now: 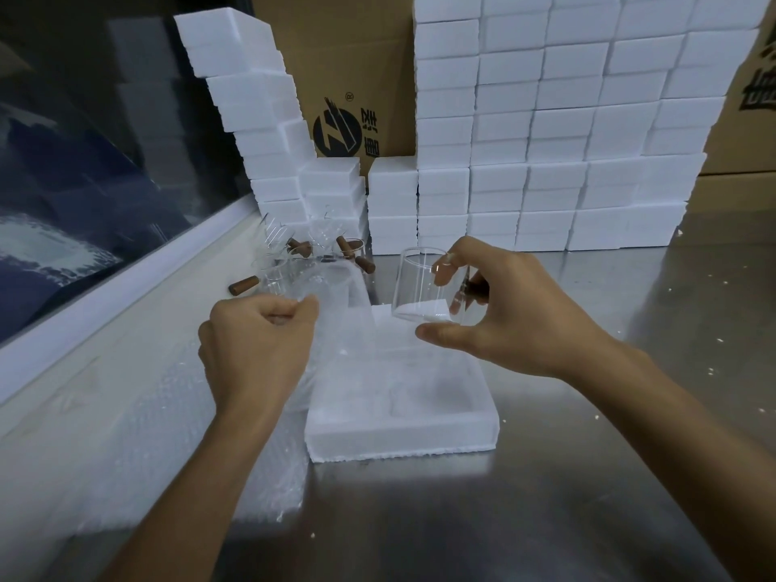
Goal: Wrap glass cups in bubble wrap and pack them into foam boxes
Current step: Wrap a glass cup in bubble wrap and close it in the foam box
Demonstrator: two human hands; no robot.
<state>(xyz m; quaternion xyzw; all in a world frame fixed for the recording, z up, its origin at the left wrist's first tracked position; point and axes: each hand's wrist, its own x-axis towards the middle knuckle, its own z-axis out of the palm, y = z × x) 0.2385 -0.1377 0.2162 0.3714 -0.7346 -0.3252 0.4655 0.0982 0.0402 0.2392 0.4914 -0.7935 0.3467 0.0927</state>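
Observation:
My right hand holds a clear glass cup with a dark wooden handle above an open white foam box, thumb under the base and a finger on the rim. My left hand pinches a sheet of bubble wrap lifted up beside the box. A stack of flat bubble wrap sheets lies on the steel table under my left forearm. Several more glass cups with wooden handles stand behind, near the wall.
Tall stacks of white foam boxes fill the back of the steel table, with a leaning stack at the left. Cardboard cartons stand behind them. A dark window and white sill run along the left.

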